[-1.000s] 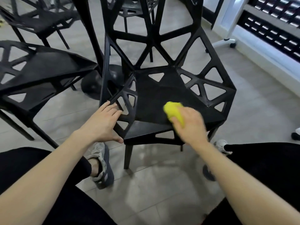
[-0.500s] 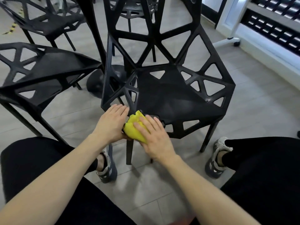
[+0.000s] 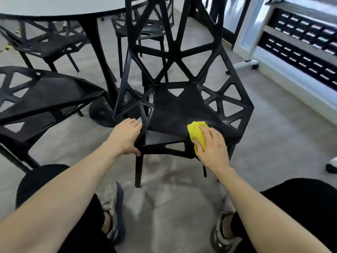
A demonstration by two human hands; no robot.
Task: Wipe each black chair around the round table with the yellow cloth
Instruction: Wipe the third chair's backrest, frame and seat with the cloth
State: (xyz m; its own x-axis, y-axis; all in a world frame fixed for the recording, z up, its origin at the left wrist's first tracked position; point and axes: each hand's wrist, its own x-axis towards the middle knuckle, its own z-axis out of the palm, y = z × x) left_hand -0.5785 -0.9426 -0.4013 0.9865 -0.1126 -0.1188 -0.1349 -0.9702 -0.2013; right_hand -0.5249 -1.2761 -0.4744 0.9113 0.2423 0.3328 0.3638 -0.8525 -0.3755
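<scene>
- Black chair (image 3: 178,110) centre frame, near the person, seat facing the camera, cut-out back rising far side.
- Yellow cloth (image 3: 197,136) bunched on the seat's near right corner, at the front edge.
- Right hand (image 3: 212,146) pressing down on the cloth, fingers (image 3: 205,131) laid fairly straight over it, thumb along the cloth's near left side.
- Left hand (image 3: 126,136) resting on the seat's near left corner, fingers flat and together on the frame, thumb hooked under the front edge.
- Round bench (image 3: 60,6) far left, pedestal base just behind the chair's left side.
- Second black chair (image 3: 42,99) left, more chairs (image 3: 49,42) far side under the bench.
- Grey tiled floor (image 3: 273,136), sneakers (image 3: 111,210) near bottom.
- White wheeled frame (image 3: 246,62) far right.
</scene>
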